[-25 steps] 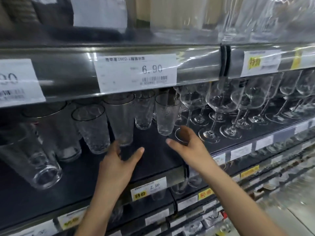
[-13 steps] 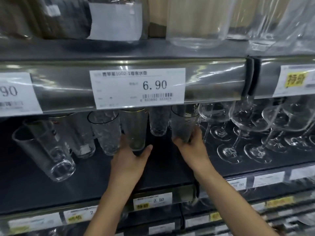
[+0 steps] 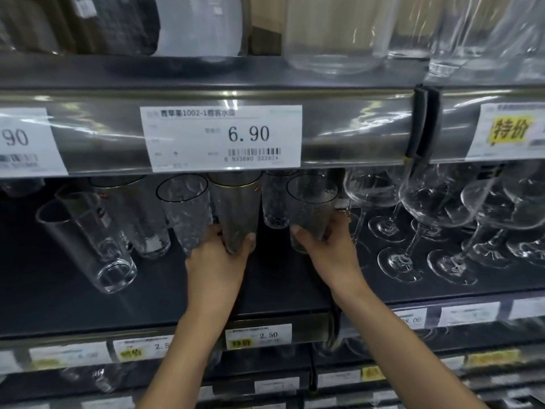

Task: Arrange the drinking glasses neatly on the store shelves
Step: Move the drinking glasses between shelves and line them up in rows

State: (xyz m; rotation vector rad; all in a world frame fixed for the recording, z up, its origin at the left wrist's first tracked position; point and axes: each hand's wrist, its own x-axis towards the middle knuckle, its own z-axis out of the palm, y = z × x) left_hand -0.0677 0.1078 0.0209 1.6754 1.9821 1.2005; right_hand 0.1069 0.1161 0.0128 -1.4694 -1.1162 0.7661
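Note:
Several clear tumblers stand on a dark shelf (image 3: 280,290) below a 6.90 price tag. My left hand (image 3: 218,261) grips the base of a tall gold-rimmed tumbler (image 3: 236,214) in the middle of the row. My right hand (image 3: 327,252) grips the lower part of a textured black-rimmed tumbler (image 3: 309,211) to its right. Another textured tumbler (image 3: 185,214) stands just left of the gold-rimmed one, touching my left fingers. A fourth textured glass (image 3: 275,202) stands behind, between the two held glasses.
Plain tumblers (image 3: 97,249) stand at the left of the shelf. Several wine glasses (image 3: 427,219) fill the right side, close to my right hand. The shelf lip (image 3: 354,128) overhead carries price tags; large glass vessels (image 3: 333,33) sit on it. Lower shelves show more tags.
Both hands have reached further in and closed round their glasses: the left round the gold-rimmed tumbler, the right firmer round the textured one. The view has moved closer to the shelf.

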